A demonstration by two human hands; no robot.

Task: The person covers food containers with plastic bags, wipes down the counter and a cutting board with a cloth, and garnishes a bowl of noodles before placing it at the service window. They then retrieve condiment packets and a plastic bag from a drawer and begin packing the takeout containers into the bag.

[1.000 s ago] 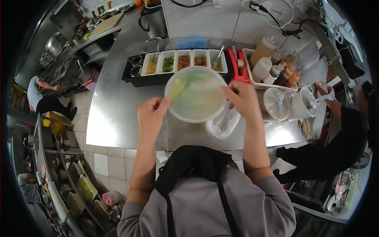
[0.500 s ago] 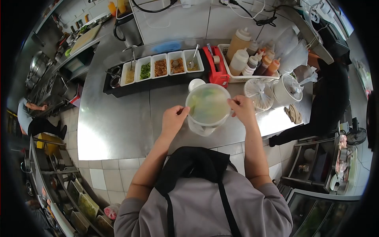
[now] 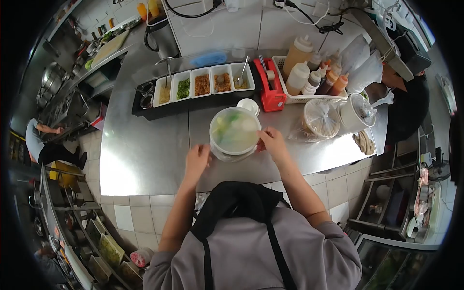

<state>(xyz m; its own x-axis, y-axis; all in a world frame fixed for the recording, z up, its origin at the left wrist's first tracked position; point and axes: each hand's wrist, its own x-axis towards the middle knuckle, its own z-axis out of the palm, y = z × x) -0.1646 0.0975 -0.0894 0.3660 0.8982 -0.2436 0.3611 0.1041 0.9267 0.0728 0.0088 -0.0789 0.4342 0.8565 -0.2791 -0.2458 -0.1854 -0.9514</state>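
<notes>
A round plastic tub (image 3: 235, 130) with a cloudy see-through lid stands near the middle of the steel counter. Green and yellow food shows blurred through the lid. Crumpled clear plastic, apparently a bag (image 3: 231, 157), shows below its near rim. My right hand (image 3: 273, 144) is closed, thumb and fingers pinching at the tub's right edge. To the left and nearer me, my left hand (image 3: 197, 162) is curled, slightly apart from the rim; what its fingers hold, if anything, is hidden. A small white round lid or cup (image 3: 248, 106) sits just behind the tub.
Behind is a black rack (image 3: 145, 113) of white topping trays (image 3: 183, 85). A red tape dispenser (image 3: 271, 89) and a basket (image 3: 309, 99) of sauce bottles stand beside it. Bagged tubs (image 3: 321, 118) and a cloth (image 3: 363, 143) lie right. Other people stand at left and right.
The tub has shifted left and slightly nearer me, uncovering more of the small white round item. My left hand has come away from the rim and lower; my right hand has moved left with the tub.
</notes>
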